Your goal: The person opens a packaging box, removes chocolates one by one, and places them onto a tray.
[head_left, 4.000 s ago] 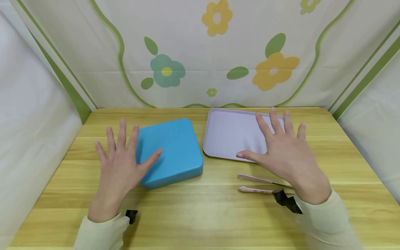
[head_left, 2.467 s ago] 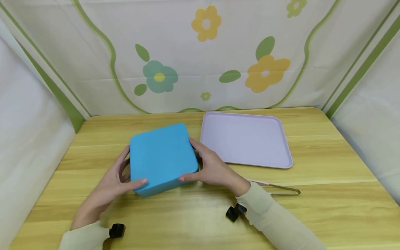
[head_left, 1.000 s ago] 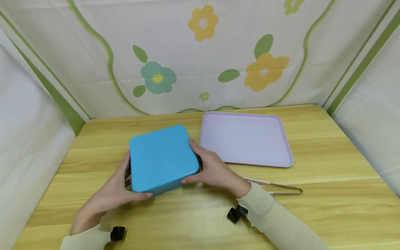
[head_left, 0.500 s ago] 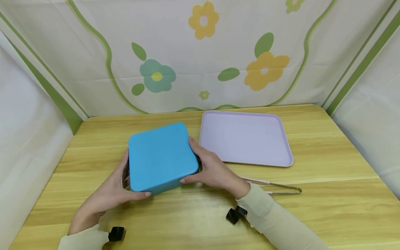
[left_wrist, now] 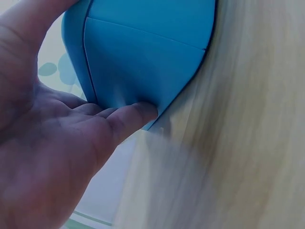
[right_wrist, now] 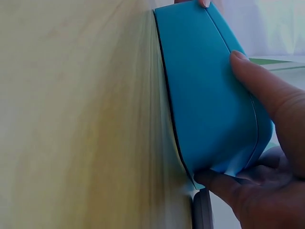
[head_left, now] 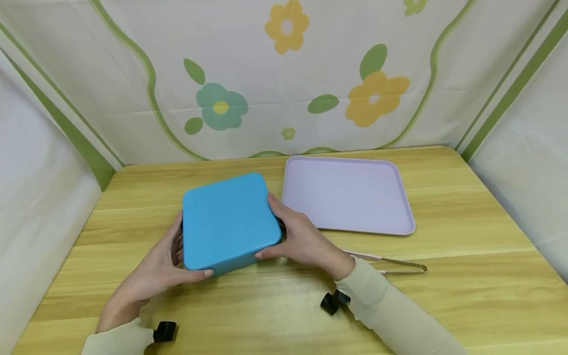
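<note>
A blue lidded box (head_left: 230, 222) stands a little left of the table's middle, turned slightly. My left hand (head_left: 153, 271) grips its left side, thumb at the near left corner. From the right, my right hand (head_left: 306, 241) holds it, thumb on the near side and fingers along the right side. A lid seam runs round the box wall (right_wrist: 205, 90) in the right wrist view, and its bottom edge lies close against the table. In the left wrist view, fingers (left_wrist: 133, 119) press low on the box's wall. What the box contains is hidden.
A shallow lilac tray (head_left: 348, 195) lies to the right of the box, near the table's back edge. Metal tongs (head_left: 401, 264) with pink handles lie in front of it, partly covered by my right forearm. Flowered white cloth (head_left: 284, 79) hangs behind the table (head_left: 284, 315).
Four seconds ago both hands were spread apart above the table. They came down to the box and gripped its sides. Over the last second hands and box have hardly moved.
</note>
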`<state>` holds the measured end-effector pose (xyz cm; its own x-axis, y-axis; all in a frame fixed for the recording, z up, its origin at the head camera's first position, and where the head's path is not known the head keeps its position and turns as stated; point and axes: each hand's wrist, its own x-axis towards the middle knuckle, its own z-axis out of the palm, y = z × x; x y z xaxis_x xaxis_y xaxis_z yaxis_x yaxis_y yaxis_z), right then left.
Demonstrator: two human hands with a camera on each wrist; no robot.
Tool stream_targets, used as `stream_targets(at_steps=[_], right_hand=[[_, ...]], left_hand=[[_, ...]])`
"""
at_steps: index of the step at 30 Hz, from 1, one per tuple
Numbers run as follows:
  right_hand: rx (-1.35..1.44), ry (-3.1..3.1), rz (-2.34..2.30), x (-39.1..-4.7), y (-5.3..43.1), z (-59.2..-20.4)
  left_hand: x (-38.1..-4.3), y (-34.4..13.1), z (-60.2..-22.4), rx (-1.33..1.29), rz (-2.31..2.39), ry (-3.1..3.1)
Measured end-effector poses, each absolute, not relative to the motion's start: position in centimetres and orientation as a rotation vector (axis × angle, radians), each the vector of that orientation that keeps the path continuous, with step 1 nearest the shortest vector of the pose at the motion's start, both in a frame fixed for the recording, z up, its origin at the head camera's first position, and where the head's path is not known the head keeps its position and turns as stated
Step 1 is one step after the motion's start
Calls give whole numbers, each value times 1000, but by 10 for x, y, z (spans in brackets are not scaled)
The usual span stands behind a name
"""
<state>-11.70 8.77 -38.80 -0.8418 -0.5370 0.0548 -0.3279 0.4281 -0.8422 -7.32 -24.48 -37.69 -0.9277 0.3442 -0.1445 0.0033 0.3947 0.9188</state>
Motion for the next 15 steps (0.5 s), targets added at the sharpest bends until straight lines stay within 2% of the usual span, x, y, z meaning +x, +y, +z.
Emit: stream_targets(at_steps=[15], right_hand=[[-782, 2512, -1351, -118, 87, -390]], left_hand=[[-74, -243, -383, 354, 1606, 2345]])
